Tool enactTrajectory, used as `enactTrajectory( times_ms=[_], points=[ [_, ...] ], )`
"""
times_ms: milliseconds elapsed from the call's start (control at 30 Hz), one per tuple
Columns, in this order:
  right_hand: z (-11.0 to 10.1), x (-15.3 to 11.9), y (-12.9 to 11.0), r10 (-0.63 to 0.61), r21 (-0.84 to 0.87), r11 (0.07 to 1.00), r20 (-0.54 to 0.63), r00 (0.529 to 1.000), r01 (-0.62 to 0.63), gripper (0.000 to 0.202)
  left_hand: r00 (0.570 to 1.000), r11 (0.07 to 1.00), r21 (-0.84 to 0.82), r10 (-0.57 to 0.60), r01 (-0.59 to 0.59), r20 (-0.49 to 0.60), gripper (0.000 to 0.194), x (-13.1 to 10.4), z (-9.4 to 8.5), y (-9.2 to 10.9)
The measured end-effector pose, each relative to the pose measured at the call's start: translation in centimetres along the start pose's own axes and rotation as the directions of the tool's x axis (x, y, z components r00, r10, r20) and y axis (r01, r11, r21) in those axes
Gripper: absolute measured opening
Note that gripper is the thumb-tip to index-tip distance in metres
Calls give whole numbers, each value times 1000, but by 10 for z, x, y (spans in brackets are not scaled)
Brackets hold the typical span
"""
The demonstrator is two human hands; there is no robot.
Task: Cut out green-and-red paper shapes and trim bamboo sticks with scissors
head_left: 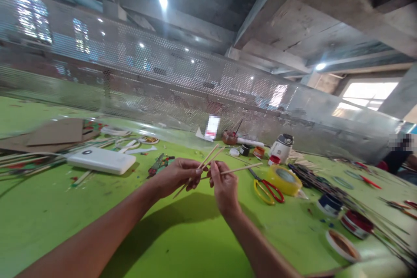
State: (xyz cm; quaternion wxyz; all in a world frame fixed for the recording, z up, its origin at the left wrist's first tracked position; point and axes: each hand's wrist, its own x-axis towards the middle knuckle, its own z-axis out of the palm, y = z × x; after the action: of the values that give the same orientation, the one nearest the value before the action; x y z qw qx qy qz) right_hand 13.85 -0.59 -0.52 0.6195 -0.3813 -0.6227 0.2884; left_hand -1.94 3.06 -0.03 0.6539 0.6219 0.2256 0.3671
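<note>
Over the green table (182,252), my left hand (179,177) pinches a pair of thin pale wooden sticks (211,155), which slant up to the right and poke out below the fingers. Close beside it, my right hand (224,186) is closed on another thin wooden stick (246,168) that points right. The tip of that stick comes near the left fingers; whether it touches the pair, I cannot tell. Right of my hands lie scissors (267,187) with one yellow and one red handle, against a roll of yellow tape (284,180).
A white power bank (101,160) and cardboard (57,132) lie left. Paint jars (329,204), a lid (342,245) and long thin sticks (387,221) line the right. A grey-white bottle (282,148) stands behind the tape. A perforated screen (182,82) rises behind; a person (402,160) sits far right.
</note>
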Motion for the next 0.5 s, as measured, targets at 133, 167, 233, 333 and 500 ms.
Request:
enactTrajectory(
  times_ms=[133,167,233,333,500],
  points=[
    [0,0,1,6,16,1000,4,1000,-6,24,1000,999,38,-14,13,14,14,0,0,-1],
    [0,0,1,9,16,1000,1,1000,-9,24,1000,999,39,-15,14,16,14,0,-1,-2],
    [0,0,2,12,22,1000,-5,1000,-12,24,1000,999,30,-22,21,11,14,1,-1,-3],
    [1,3,7,37,57,998,-16,999,-36,22,998,999,-16,-36,35,-55,16,3,-1,-3],
    [2,12,26,190,82,979,-39,981,-186,24,969,999,-41,-33,23,-246,21,5,-2,1]
  ],
)
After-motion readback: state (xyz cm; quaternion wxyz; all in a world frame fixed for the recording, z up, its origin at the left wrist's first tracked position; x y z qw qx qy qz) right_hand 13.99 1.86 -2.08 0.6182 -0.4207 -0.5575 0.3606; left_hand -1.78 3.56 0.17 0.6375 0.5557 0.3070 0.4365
